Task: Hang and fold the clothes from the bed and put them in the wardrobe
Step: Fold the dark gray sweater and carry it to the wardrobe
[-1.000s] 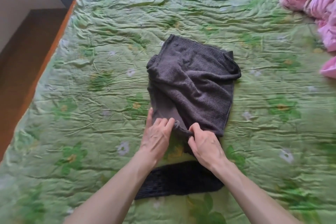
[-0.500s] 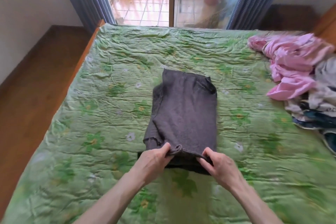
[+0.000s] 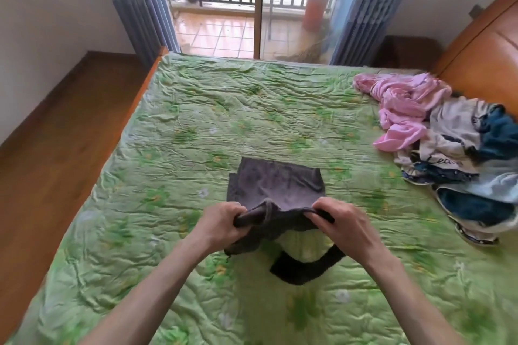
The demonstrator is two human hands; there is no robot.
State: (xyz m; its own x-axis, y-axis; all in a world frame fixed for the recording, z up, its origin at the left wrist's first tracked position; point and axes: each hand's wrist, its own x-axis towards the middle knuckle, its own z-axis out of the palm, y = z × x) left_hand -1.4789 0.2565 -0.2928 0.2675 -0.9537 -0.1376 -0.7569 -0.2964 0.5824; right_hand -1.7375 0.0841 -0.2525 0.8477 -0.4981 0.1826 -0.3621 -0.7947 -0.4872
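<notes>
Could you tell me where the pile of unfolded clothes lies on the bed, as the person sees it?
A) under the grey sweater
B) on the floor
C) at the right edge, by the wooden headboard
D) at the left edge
C: the pile of clothes lies at the bed's right edge beside the wooden headboard, apart from the grey sweater that both hands grip.

Pretty bright shot, all soft daylight coming in through the balcony door (image 3: 252,8) at the far end, so nothing's harsh. The wet balcony tiles (image 3: 218,36) throw back a bit of glare. The bed cover (image 3: 182,134) is evenly lit, and the only real shadow sits just under the grey sweater (image 3: 276,187) near the hands. Wide lens bends stuff at the edges, the walls and the bed frame (image 3: 140,92) lean outward. The clothes pile (image 3: 454,148) on the right is smeared with motion blur, and the forearms look soft too.
</notes>
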